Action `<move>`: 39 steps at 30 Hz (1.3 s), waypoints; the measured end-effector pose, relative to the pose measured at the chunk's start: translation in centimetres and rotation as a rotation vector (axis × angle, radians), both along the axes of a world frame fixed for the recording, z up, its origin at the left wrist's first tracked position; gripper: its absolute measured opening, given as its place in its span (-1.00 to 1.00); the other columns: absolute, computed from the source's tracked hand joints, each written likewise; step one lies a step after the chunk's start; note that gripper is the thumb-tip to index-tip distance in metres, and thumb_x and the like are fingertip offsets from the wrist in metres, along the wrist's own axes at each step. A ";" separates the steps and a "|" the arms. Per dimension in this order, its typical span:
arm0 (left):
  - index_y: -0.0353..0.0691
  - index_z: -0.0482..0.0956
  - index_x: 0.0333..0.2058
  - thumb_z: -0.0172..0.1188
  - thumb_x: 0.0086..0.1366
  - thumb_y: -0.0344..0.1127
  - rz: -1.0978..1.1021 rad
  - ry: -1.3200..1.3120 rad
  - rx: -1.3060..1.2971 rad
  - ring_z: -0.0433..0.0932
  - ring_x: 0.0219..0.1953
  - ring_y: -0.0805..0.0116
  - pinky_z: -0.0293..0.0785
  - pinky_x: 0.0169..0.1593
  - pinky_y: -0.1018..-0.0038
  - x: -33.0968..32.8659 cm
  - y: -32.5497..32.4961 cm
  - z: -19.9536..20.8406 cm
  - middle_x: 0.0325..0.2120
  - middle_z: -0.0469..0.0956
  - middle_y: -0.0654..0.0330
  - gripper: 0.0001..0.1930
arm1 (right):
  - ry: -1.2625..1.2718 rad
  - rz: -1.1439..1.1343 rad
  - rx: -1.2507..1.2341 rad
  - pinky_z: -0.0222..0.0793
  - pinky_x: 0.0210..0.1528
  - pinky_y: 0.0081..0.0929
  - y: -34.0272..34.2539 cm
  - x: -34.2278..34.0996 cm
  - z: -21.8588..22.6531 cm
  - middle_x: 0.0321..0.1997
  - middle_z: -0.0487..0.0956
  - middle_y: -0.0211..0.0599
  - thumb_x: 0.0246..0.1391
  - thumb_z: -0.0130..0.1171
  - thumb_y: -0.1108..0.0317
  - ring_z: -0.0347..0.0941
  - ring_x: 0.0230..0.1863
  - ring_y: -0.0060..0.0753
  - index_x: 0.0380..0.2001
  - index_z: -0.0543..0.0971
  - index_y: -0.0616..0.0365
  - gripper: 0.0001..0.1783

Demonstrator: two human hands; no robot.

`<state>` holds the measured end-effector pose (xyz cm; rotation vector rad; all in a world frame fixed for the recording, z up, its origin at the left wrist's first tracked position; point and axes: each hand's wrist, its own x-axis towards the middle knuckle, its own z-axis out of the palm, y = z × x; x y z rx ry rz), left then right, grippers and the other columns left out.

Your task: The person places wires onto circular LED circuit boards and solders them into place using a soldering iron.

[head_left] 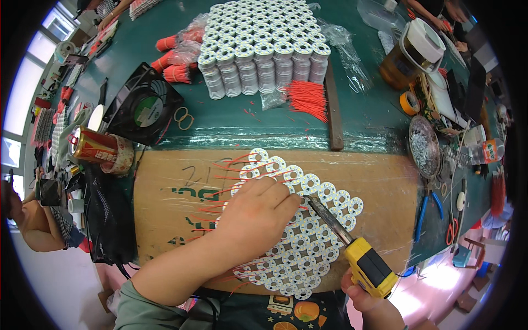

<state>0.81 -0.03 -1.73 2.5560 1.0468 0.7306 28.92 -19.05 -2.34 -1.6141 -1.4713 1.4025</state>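
Round white LED boards point(309, 225) with holes in their centres lie in slanting rows on a brown cardboard sheet point(385, 187). Thin red wires point(220, 177) stick out leftward from boards along the left side. My left hand point(256, 217) rests over the rows, its fingers pinched on a red wire point(304, 208) that barely shows at the fingertips. In my right hand point(358, 294) is a yellow and black soldering gun point(372, 267); its tip reaches a board right beside my left fingertips. The palm hides several boards beneath it.
Tall stacks of boards point(258, 49) stand at the back, beside a pile of cut red wires point(308, 99). Left are a black fan point(144, 107) and a can point(93, 146). Right are a jug point(411, 52), a metal bowl point(423, 146) and blue-handled pliers point(428, 212). Other people work nearby.
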 end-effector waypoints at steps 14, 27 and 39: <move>-0.17 0.69 -0.21 0.27 0.00 -0.48 -0.002 0.015 0.012 0.58 -0.26 0.21 0.53 -0.16 0.28 0.0 0.1 0.1 -0.35 0.59 0.24 -0.70 | 0.010 -0.027 0.074 0.37 -0.47 -0.32 1.0 -0.9 0.6 -0.51 0.52 -0.39 0.07 0.39 0.04 0.48 -0.53 -0.23 -0.42 0.57 0.03 -0.68; -0.18 0.70 -0.26 0.38 0.01 -0.49 0.031 -0.037 -0.004 0.57 -0.29 0.21 0.51 -0.19 0.30 0.1 0.0 0.6 -0.35 0.57 0.23 -0.75 | 0.358 -0.248 -0.066 0.35 -0.45 -0.51 1.0 -1.4 1.0 -0.51 0.47 -0.37 -0.05 0.50 -0.11 0.39 -0.50 -0.50 -0.28 0.52 0.24 -0.38; -0.16 0.72 -0.29 0.45 0.04 -0.46 0.026 -0.076 -0.032 0.61 -0.35 0.24 0.54 -0.27 0.33 -0.3 -0.3 1.2 -0.41 0.62 0.24 -0.79 | 0.337 -0.240 -0.119 0.32 -0.43 -0.54 -0.1 -0.6 1.0 -0.53 0.44 -0.41 -0.08 0.53 -0.10 0.36 -0.50 -0.52 -0.34 0.53 0.20 -0.41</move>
